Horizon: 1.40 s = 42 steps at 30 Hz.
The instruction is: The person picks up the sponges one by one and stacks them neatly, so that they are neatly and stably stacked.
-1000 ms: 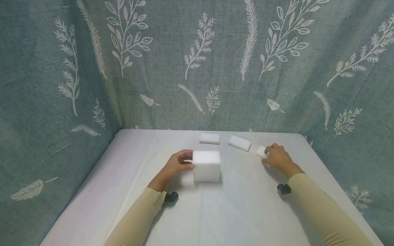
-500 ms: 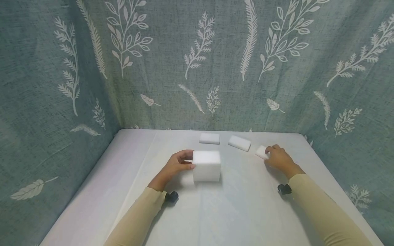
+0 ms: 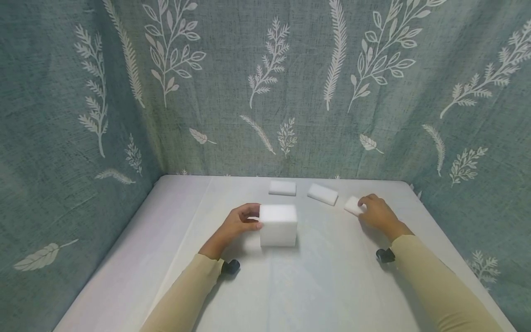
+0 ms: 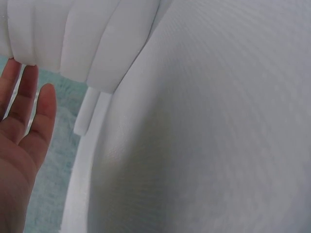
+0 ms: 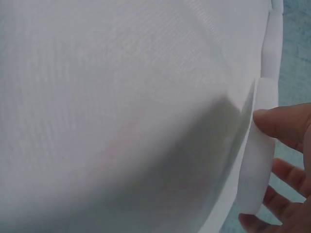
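Note:
A cube-like stack of white sponge blocks (image 3: 278, 228) stands mid-table; its separate layers (image 4: 75, 41) show side by side in the left wrist view. My left hand (image 3: 238, 223) is at the stack's left side, thumb near the front edge and fingers behind. In the left wrist view its fingers are fairly straight, two fingertips right at the layers' ends. To the right, my right hand (image 3: 377, 213) pinches a single white sponge block (image 3: 352, 205) lying at the table. The right wrist view shows the thumb on one face of that sponge and the fingers along its other side.
Two more white sponge blocks lie farther back, one flat (image 3: 282, 187) behind the stack and one angled (image 3: 322, 194) to its right. A white cloth covers the table (image 3: 319, 286). Green leaf-patterned curtains (image 3: 224, 87) close in the back and sides.
The right hand has shifted very slightly to the right along its sponge. The left hand and the stack stay as they were.

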Each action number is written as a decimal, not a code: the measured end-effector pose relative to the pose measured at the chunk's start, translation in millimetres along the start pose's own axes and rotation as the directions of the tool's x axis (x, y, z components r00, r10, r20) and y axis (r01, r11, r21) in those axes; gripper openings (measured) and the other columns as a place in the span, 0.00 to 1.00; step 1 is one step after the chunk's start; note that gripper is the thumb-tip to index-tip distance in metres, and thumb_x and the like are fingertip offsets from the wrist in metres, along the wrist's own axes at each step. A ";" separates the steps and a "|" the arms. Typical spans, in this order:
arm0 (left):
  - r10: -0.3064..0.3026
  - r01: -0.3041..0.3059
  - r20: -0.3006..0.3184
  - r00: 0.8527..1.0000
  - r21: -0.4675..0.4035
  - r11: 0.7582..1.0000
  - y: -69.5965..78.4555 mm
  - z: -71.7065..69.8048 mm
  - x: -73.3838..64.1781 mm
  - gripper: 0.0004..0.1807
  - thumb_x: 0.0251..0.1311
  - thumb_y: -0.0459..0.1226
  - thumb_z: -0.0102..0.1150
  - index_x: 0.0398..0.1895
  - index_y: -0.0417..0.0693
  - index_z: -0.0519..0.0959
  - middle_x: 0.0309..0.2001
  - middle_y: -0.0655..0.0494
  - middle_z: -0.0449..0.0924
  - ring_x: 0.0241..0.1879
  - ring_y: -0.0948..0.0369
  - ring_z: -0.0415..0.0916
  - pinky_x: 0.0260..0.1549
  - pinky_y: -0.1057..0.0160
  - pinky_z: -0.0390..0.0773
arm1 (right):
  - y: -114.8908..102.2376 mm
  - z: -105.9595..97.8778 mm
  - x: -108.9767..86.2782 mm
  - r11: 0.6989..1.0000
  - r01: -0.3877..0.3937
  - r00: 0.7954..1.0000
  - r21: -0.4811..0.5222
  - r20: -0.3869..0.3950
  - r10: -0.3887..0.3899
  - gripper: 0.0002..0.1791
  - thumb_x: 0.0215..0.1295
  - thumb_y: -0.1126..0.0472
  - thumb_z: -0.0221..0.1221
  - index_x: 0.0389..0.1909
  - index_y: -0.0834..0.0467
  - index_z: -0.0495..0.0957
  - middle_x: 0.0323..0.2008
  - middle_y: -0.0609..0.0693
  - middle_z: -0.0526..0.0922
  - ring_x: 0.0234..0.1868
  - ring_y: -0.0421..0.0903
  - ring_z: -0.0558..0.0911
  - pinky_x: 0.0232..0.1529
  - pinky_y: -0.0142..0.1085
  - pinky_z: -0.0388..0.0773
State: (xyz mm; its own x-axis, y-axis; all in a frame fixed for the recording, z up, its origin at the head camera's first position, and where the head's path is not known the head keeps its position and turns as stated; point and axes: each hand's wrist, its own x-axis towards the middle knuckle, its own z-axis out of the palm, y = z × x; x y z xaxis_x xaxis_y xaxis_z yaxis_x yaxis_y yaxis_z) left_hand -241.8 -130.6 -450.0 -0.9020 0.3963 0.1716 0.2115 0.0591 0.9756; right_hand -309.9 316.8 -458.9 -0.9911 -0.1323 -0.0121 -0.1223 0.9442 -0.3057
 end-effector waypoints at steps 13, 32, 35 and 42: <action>0.001 -0.001 0.007 1.000 0.005 1.000 1.1 1.2 -0.7 0.30 0.54 0.32 0.70 0.61 0.36 0.72 0.56 0.42 0.76 0.56 0.42 0.72 0.52 0.55 0.76 | -30.9 -15.5 -6.9 0.982 0.189 0.980 0.025 -0.067 -0.187 0.21 0.60 0.59 0.66 0.53 0.60 0.76 0.59 0.61 0.69 0.61 0.63 0.67 0.59 0.61 0.65; -0.003 0.002 0.011 1.000 0.020 1.000 1.1 3.4 -0.4 0.29 0.55 0.32 0.70 0.61 0.36 0.72 0.56 0.43 0.76 0.56 0.44 0.72 0.54 0.54 0.75 | -94.9 -39.1 -23.0 0.864 0.504 0.857 0.014 -0.133 -0.498 0.19 0.59 0.56 0.69 0.50 0.57 0.79 0.57 0.55 0.73 0.58 0.55 0.73 0.55 0.52 0.73; -0.001 0.001 0.002 1.000 0.018 1.000 2.8 3.3 -0.2 0.30 0.55 0.32 0.70 0.61 0.36 0.72 0.55 0.44 0.76 0.56 0.44 0.72 0.54 0.54 0.74 | -101.0 -42.1 -24.8 0.839 0.543 0.832 0.017 -0.147 -0.536 0.18 0.59 0.56 0.69 0.49 0.57 0.80 0.55 0.54 0.74 0.57 0.54 0.74 0.55 0.51 0.73; -0.016 0.016 -0.016 1.000 0.001 1.000 -2.1 0.4 3.2 0.31 0.53 0.30 0.70 0.62 0.37 0.72 0.56 0.44 0.76 0.56 0.45 0.72 0.54 0.54 0.74 | -114.5 -47.1 -27.8 0.812 0.581 0.810 0.061 -0.141 -0.569 0.18 0.60 0.56 0.67 0.49 0.56 0.79 0.55 0.52 0.74 0.57 0.51 0.73 0.56 0.49 0.73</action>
State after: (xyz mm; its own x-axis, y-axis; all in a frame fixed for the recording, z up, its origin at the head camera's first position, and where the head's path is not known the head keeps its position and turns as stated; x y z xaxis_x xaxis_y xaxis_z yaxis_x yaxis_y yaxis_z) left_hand -244.9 -129.1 -451.6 -0.9113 0.3802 0.1583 0.1975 0.0661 0.9781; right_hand -270.8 226.6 -378.7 -0.7408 -0.6018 0.2984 -0.6717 0.6712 -0.3136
